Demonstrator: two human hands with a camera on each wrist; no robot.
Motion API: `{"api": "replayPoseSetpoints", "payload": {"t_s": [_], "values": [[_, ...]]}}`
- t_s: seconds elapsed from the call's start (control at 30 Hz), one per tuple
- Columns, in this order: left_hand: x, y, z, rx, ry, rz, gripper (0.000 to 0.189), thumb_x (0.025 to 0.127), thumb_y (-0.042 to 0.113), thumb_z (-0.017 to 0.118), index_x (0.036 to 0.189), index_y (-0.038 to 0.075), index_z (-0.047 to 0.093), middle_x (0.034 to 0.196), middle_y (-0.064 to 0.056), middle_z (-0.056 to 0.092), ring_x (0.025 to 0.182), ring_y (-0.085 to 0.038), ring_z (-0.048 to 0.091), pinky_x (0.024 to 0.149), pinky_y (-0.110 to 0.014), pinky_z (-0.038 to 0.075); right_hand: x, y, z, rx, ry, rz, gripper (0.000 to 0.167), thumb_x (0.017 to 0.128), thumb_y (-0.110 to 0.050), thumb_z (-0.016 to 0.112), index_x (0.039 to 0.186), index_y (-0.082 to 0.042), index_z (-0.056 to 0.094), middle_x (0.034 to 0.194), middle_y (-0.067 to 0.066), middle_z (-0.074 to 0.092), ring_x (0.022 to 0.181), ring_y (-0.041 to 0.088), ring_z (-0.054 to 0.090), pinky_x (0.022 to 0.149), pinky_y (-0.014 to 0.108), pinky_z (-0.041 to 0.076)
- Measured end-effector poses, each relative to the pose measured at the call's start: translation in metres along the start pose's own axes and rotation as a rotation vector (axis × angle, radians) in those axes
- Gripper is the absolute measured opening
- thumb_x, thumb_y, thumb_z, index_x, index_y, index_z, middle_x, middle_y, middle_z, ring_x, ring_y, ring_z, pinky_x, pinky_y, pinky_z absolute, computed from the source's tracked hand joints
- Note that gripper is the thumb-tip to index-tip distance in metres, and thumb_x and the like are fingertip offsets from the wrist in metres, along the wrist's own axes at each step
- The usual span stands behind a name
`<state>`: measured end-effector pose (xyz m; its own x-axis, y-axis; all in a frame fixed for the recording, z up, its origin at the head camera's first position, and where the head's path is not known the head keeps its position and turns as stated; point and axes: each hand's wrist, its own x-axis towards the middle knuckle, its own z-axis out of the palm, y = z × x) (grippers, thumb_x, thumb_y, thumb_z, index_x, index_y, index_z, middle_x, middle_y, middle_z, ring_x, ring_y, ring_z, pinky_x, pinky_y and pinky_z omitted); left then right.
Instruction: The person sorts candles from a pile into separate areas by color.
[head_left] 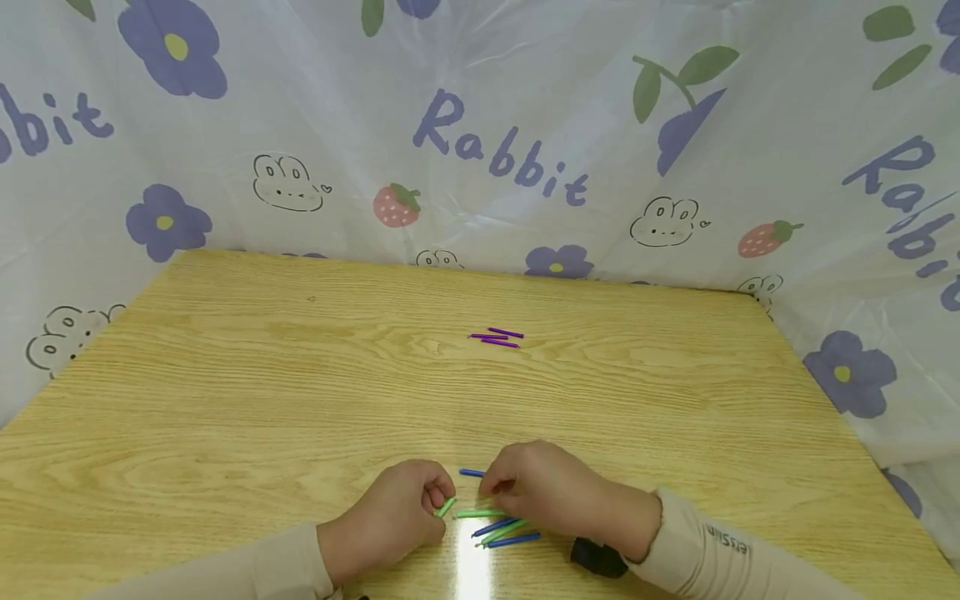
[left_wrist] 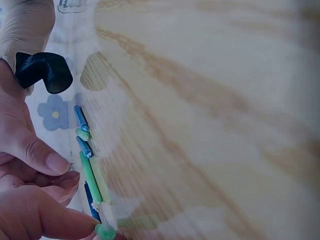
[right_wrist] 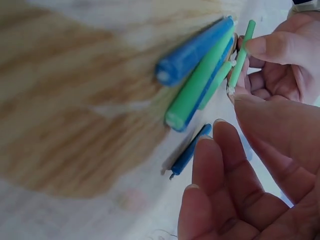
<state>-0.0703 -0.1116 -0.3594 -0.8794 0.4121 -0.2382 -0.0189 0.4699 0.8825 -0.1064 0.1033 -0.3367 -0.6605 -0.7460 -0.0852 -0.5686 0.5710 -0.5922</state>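
Observation:
My left hand [head_left: 393, 515] pinches a thin green candle [right_wrist: 242, 57] between thumb and fingers, near the table's front. Just to its right, my right hand [head_left: 555, 493] is over the loose candles, its fingers loosely bent with nothing held between them. In the right wrist view its thumb tip overlaps the lower end of the held candle. Beneath and beside that hand lie another green candle [head_left: 474, 514], a blue candle [head_left: 495, 527] and several more in a loose group. One blue candle [head_left: 471, 472] lies apart, farther back, partly hidden by the right hand.
Toward the back of the wooden table [head_left: 262, 392] lie a few purple candles [head_left: 501, 342]. A white curtain [head_left: 480, 225] printed with rabbits and flowers hangs behind it. A black object [head_left: 597, 558] is at the right wrist.

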Motion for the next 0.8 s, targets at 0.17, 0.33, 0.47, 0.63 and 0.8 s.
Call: {"api": "replayPoseSetpoints", "payload": {"t_s": [0.17,0.33,0.47,0.63,0.8], "values": [[-0.0003,0.0003,-0.0001,-0.012,-0.002,-0.005,0.028,0.067,-0.018,0.062,0.089,-0.001,0.059,0.081,-0.004,0.050,0.074,-0.019,0.046,0.061,-0.023,0.041,0.0007,-0.0010,0.0027,-0.012,-0.020,0.005,0.009,0.085,-0.004,0.071,0.089,-0.012,0.075,0.088,-0.007,0.067,0.079,-0.002,0.057,0.068,0.016,0.047],[-0.0003,-0.0001,0.0002,-0.016,0.003,-0.008,0.027,0.068,-0.017,0.063,0.089,-0.001,0.059,0.081,-0.004,0.050,0.074,-0.018,0.046,0.061,-0.023,0.042,0.0020,-0.0005,0.0045,-0.021,-0.048,0.013,0.009,0.086,-0.005,0.070,0.091,-0.010,0.075,0.090,-0.005,0.068,0.079,-0.003,0.056,0.070,0.016,0.047],[-0.0011,-0.0006,0.0007,-0.043,0.015,-0.020,0.027,0.068,-0.017,0.063,0.089,-0.001,0.059,0.080,-0.004,0.051,0.073,-0.018,0.047,0.060,-0.023,0.042,0.0026,-0.0004,0.0051,-0.037,-0.058,0.002,0.010,0.086,-0.005,0.070,0.092,-0.010,0.075,0.089,-0.005,0.068,0.079,-0.002,0.056,0.069,0.016,0.047],[-0.0010,-0.0004,-0.0010,-0.026,0.035,-0.003,0.027,0.067,-0.014,0.063,0.090,-0.001,0.061,0.080,-0.003,0.052,0.073,-0.017,0.048,0.060,-0.022,0.043,0.0041,-0.0010,0.0061,-0.050,-0.061,-0.002,0.011,0.085,-0.003,0.070,0.091,-0.011,0.075,0.087,-0.007,0.066,0.076,-0.003,0.054,0.069,0.015,0.046],[0.0017,0.0020,-0.0088,-0.002,0.049,0.000,0.025,0.071,-0.011,0.065,0.094,-0.002,0.061,0.083,-0.003,0.054,0.075,-0.016,0.050,0.064,-0.025,0.046,0.0044,-0.0015,0.0061,-0.051,-0.063,-0.006,0.011,0.085,-0.003,0.071,0.092,-0.010,0.075,0.086,-0.007,0.067,0.075,-0.004,0.054,0.068,0.015,0.047]]}}
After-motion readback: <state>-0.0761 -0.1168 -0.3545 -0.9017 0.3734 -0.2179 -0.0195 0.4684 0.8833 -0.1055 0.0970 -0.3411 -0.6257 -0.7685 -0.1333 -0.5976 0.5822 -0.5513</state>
